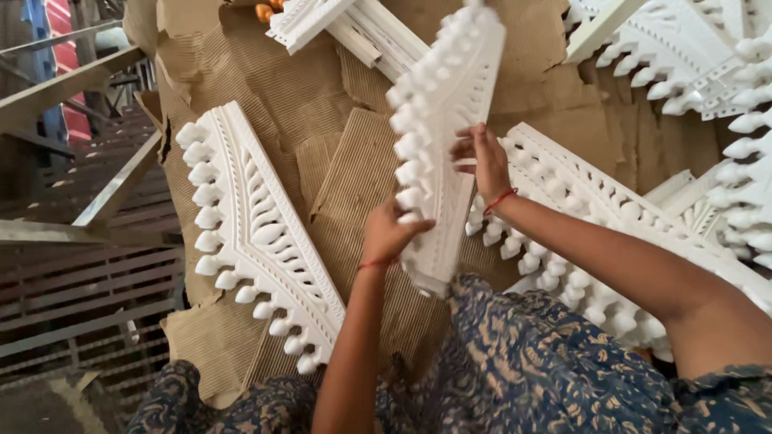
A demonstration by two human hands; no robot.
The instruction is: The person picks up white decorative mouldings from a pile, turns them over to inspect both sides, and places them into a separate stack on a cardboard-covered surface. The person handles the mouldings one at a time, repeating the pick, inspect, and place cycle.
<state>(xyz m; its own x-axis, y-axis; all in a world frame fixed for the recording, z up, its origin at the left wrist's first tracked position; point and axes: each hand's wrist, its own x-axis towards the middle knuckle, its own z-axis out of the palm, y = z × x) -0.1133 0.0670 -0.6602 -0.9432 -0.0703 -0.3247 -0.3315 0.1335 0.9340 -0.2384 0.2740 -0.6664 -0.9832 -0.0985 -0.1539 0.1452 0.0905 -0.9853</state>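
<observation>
The person holds a long white carved moulding piece with a scalloped, knobbed edge [438,120] up on end over the lap in its dark blue patterned cloth [531,362] — the left hand [390,235] is clamped around its lower edge, while the right hand [482,157] presses on its upper face, fingers closed against it. Just beside it, on sheets of brown corrugated cardboard [322,128], lie more white carved pieces — one to the left [257,233], another under the right forearm [579,241].
</observation>
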